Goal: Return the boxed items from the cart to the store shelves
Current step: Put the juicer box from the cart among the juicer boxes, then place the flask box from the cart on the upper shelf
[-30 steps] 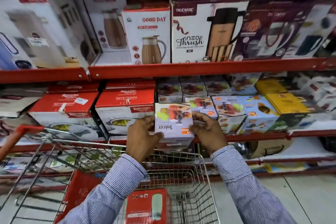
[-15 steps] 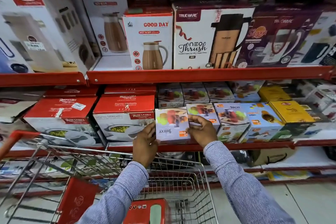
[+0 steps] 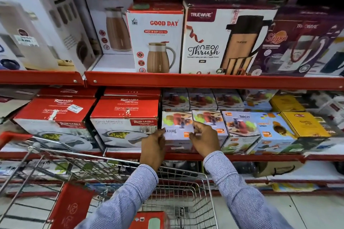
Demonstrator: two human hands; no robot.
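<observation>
Head view: a juicer box is gripped between left hand and right hand, fingers curled on its sides, on the red shelf, above the cart.

A shop aisle: red metal shelves at twelve o'clock packed with boxed kitchenware, a wire shopping cart at six o'clock.

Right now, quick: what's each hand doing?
Left hand: grip on the left edge of the juicer box, which sits on the shelf.
Right hand: grip on the same box's right side.
</observation>
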